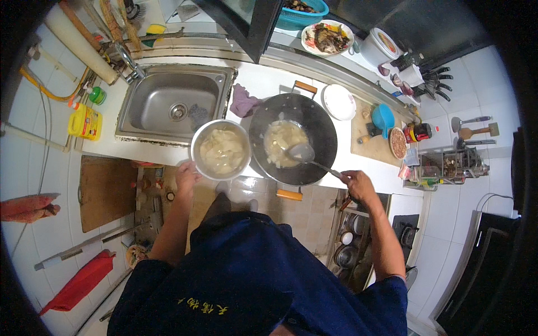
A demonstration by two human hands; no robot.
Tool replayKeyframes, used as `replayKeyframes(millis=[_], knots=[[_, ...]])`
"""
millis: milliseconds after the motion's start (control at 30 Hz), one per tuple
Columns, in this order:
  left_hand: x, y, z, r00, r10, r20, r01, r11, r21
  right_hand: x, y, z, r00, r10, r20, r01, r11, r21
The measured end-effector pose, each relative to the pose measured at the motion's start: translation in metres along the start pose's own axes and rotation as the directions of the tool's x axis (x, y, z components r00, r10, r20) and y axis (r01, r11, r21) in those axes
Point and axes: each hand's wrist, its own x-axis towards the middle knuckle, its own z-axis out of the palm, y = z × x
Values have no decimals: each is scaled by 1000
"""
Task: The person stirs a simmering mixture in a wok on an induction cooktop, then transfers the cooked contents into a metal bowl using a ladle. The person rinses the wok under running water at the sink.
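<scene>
My left hand [187, 176] grips the rim of a round metal bowl [221, 150] that holds pale sliced food in liquid. Just right of the bowl stands a large dark wok [323, 130] with wooden handles, and in it lie similar pale pieces in cloudy liquid [280, 143]. My right hand [357, 185] is closed around the handle of a metal ladle [302, 153], whose head is in the wok at the edge of the food. A purple cloth [243, 101] lies on the counter behind the bowl.
A steel sink [159, 92] with a faucet [134, 73] is at the left. White plates [339, 102] stand right of the wok, then a cutting board [365, 143] with a blue scoop [382, 116] and a bowl of minced food [397, 143]. A window ledge behind holds a plate of food [328, 38].
</scene>
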Motion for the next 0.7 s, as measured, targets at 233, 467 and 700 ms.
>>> replayKeyframes(millis=[233, 467, 700], knots=[[3, 7, -3, 995, -14, 102, 4, 995, 98, 60, 34, 4, 860, -326, 393, 314, 945, 95], [-2, 7, 2, 999, -6, 35, 4, 998, 57, 24, -35, 107, 985, 164, 46, -169, 978, 126], [4, 4, -1, 999, -15, 36, 12, 998, 60, 46, -65, 132, 944, 234, -232, -201, 967, 159]])
